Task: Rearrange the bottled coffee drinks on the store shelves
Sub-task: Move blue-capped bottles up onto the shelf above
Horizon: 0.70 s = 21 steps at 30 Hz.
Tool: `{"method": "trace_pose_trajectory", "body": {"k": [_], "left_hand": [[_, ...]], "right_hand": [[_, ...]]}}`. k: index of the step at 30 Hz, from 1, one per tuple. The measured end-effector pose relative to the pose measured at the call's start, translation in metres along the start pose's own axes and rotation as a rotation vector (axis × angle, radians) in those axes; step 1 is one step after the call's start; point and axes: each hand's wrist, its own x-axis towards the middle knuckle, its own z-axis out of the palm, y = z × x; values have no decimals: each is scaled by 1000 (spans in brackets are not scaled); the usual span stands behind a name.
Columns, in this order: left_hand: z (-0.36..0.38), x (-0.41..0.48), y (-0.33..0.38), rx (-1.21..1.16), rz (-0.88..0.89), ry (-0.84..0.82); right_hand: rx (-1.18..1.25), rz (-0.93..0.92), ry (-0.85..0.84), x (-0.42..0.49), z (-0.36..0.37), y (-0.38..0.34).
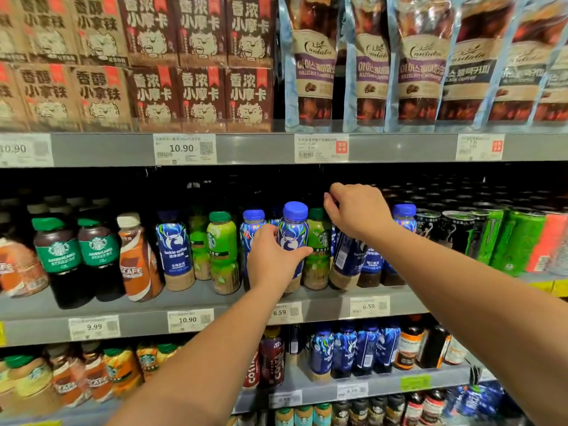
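Left hand wraps the lower body of the blue-capped, blue-labelled plastic coffee bottle, thumb across the front, fingers round its left side, firm hold. The bottle is upright, long axis vertical, at the front of the grey metal middle shelf. Its cap sits higher than the neighbours' caps; can't tell if the base rests on the shelf. Right hand is up and to the right, fingers curled down at the cap of the green-capped, green-labelled bottle just right of and behind the held one; can't tell if it actually pinches it. The left hand is the nearer one, so any shift likely goes by the left, with little sideways room among packed bottles.
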Motion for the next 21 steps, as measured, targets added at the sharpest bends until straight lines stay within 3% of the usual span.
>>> {"method": "trace_pose_trajectory", "body": {"k": [10, 16, 21], "left_hand": [[10, -6, -10, 63, -24, 39], [16, -7, -15, 59, -5, 85], [22, -12, -21, 59, 19, 121]], "right_hand": [[3, 80, -30, 1, 18, -10], [343, 232, 62, -20, 37, -6], [592, 402, 285, -60, 41, -12]]}}
